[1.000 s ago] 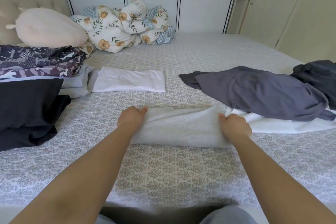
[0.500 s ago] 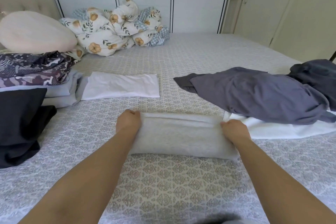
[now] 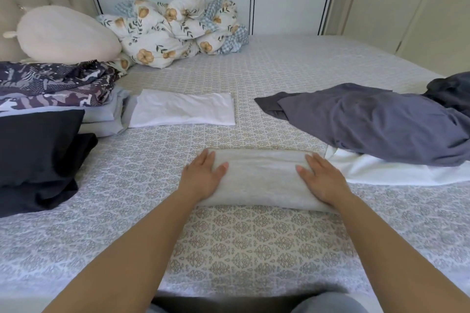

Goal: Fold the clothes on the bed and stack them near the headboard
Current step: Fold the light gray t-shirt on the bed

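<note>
Both hands lay flat with straight fingers on the folded cloth (image 3: 259,178), the left hand (image 3: 203,175) on one end and the right hand (image 3: 321,179) on the other. The cloth sat on the bed (image 3: 254,249), near the person.

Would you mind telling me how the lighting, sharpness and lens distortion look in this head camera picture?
Head view: soft, even daylight with no glare; only faint shadows under the hands, left hand and right hand, flat on the folded grey cloth. Wide-angle bending shows in the cabinet lines, which lean. Focus is fair throughout; the bedsheet pattern reads clearly.
</note>
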